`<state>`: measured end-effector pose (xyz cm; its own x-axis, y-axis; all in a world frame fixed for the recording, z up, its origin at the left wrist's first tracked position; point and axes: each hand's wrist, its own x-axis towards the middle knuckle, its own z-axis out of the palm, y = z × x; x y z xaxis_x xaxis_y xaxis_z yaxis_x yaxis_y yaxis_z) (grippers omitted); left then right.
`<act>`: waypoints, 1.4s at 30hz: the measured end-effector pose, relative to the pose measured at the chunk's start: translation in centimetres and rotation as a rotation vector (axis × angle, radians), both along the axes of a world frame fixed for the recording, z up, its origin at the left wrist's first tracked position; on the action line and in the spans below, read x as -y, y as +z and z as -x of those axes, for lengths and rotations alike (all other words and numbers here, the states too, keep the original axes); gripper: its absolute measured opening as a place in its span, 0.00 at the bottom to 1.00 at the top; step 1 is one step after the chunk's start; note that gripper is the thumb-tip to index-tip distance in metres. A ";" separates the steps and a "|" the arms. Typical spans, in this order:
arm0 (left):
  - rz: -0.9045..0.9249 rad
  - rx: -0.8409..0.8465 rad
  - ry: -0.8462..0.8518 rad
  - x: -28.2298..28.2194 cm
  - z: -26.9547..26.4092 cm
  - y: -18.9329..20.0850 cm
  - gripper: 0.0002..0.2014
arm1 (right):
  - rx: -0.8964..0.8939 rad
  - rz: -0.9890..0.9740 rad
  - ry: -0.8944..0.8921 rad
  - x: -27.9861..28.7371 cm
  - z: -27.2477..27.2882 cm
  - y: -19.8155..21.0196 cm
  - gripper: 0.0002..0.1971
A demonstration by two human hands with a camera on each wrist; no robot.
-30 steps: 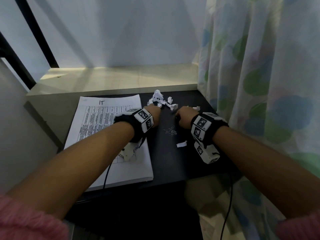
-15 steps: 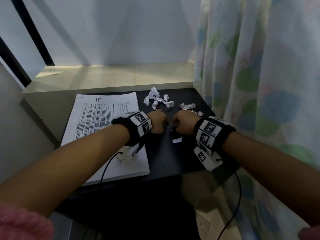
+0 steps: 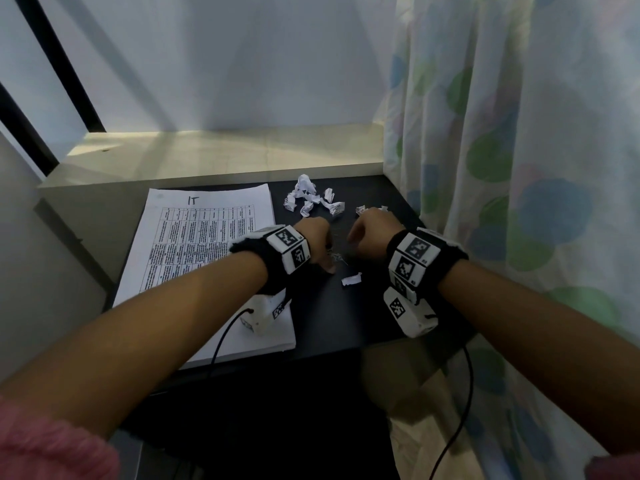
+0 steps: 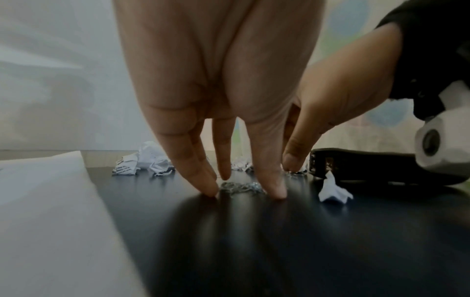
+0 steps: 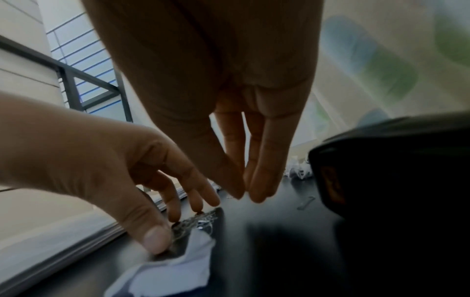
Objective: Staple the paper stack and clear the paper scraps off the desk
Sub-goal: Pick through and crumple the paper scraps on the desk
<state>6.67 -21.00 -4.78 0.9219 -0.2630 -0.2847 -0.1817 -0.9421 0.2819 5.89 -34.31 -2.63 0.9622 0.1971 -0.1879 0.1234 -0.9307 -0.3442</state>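
Staples point(image 4: 241, 187) lie between left grip point(image 3: 317, 242) fingertips (straight, touching desk point(image 3: 346, 323)); right grip point(image 3: 370, 230) empty.

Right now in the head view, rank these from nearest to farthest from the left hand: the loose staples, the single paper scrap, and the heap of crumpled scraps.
1. Loose staples: at the left hand's fingertips.
2. Single paper scrap: just right of the hand, toward the near edge.
3. Heap of crumpled scraps: farther back on the desk.
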 end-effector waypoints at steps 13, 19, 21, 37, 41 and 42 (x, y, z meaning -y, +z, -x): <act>-0.063 0.083 0.053 1.7 2.0 0.2 0.16 | 0.029 -0.005 -0.128 0.7 -0.8 1.1 0.13; -0.107 0.097 0.050 2.5 2.9 1.2 0.15 | -0.030 0.145 -0.090 0.3 -0.3 0.9 0.17; -0.133 0.100 0.016 2.6 3.1 1.4 0.14 | -0.043 0.262 -0.020 0.3 0.1 1.0 0.23; -0.122 0.172 -0.069 1.9 2.0 1.8 0.16 | 0.068 0.443 0.214 -0.4 1.1 0.1 0.14; 0.012 0.167 0.021 0.1 1.1 2.0 0.13 | 0.092 0.308 0.128 -0.6 -0.3 -0.2 0.13; 0.040 0.156 0.042 -0.4 0.9 2.0 0.13 | 0.095 0.260 0.106 -0.9 -0.7 -0.1 0.12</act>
